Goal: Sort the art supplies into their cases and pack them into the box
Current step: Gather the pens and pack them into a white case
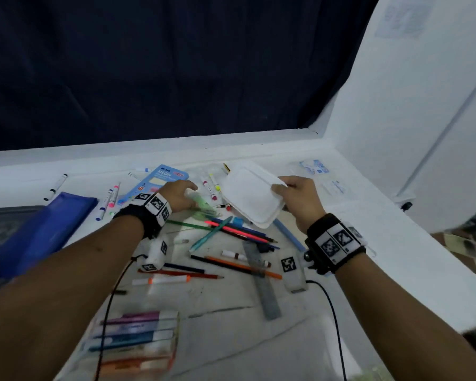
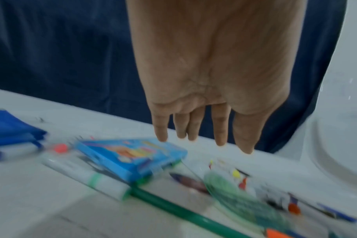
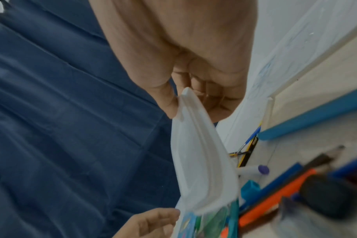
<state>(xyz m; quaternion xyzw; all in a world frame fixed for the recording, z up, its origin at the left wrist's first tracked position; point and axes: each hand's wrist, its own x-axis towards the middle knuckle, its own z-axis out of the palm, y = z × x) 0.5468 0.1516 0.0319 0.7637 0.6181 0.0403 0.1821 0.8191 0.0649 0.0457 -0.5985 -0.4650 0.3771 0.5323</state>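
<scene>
We hold the white lid [image 1: 252,193] only by its right-hand corner, and that is our first worry: it hangs tilted above the pile of pencils and markers at the centre of the head view. We judge that a thin, smooth plastic piece pinched at one corner could twist or slip and drop onto the loose supplies below, scattering them. In the right wrist view the right hand [image 3: 194,67] has its thumb on one face of the lid's rim [image 3: 196,136] and curled fingers [image 3: 212,96] behind it, so the grip is a pinch.

Our left hand [image 1: 177,195], left of centre in the head view, reaches down toward a clear pouch with green contents [image 1: 204,207]. From the left wrist view the fingers [image 2: 220,128] hang straight and spread above the worktop [image 2: 41,201], holding nothing. That picture is blurred, so a grab here could catch the wrong item or knock markers toward the worktop's far edge.

The lid is rectangular with rounded corners and a raised border, plain white and slightly translucent. A light blue marker box [image 1: 160,182] lies just left of the left hand, and a dark blue case [image 1: 44,229] lies at the left edge of the frame. Coloured pencils, markers and a grey ruler [image 1: 261,281] lie crossed over one another in the lower middle, unsorted.
</scene>
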